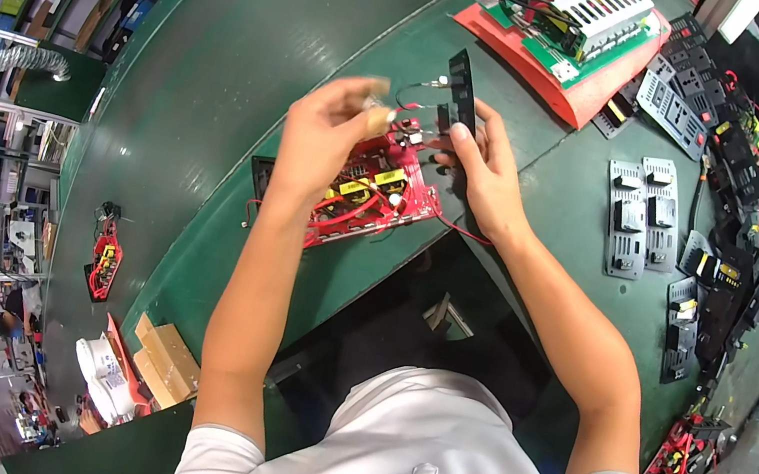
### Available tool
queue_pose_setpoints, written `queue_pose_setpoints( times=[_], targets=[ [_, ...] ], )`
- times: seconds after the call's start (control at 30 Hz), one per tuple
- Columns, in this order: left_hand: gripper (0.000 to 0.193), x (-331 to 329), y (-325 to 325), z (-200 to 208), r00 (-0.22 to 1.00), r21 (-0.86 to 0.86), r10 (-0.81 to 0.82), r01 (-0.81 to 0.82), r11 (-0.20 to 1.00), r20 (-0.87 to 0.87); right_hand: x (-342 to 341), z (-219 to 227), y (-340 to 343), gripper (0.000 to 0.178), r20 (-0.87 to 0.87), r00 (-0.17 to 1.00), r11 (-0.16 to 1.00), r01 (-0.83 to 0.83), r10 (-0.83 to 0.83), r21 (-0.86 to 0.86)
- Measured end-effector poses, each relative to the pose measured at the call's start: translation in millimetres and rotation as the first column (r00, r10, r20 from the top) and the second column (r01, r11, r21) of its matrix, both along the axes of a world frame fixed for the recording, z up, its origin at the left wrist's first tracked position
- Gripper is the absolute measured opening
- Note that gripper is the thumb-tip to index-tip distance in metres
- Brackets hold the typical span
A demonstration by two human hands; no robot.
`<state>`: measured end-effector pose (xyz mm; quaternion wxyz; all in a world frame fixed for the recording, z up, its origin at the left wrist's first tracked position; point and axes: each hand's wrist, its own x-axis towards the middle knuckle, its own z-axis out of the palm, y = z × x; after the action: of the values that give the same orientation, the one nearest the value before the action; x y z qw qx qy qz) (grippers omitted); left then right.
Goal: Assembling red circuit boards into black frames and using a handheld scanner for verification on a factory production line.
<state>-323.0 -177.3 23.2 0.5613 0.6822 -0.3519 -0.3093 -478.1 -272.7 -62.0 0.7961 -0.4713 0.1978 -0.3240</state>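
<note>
My right hand (494, 181) grips a black panel (463, 89), thumb on its near edge, holding it upright above the right end of a red circuit board (418, 201). Thin wires with metal terminals stick out from the panel's left side. Over the board's far left part is my left hand (319, 130), thumb and fingers curled toward the wires. Motion blurs its fingertips, so whether they hold anything is unclear. Yellow-wrapped transformers (390, 179) and red wires sit on the board, which lies on the green bench (276, 46). A red wire runs from its right side under my right hand.
A slotted metal power unit (582, 9) rests on red foam (541, 68) at the far right. Grey socket panels (625, 225) and a heap of wired boards (753, 191) line the right side. Another small red board (104, 260) and cardboard (164, 367) lie left.
</note>
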Motion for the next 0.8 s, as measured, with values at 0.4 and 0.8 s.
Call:
queue_pose_setpoints(
  times=[0.4, 0.8],
  targets=[
    [0.024, -22.9, -19.2, -16.9, 0.952, 0.061, 0.051, -0.034, 0.998, -0.303, -7.1, -5.3, 1.8, 0.066, -0.121, 0.980, 0.904, 0.093, -0.156, -0.416],
    [0.024, -10.5, -22.6, -25.7, 0.920, -0.008, 0.065, -0.074, 0.997, -0.387, -2.1, -5.2, 4.2, 0.065, -0.131, 0.976, 0.911, 0.108, -0.173, -0.398]
  ],
)
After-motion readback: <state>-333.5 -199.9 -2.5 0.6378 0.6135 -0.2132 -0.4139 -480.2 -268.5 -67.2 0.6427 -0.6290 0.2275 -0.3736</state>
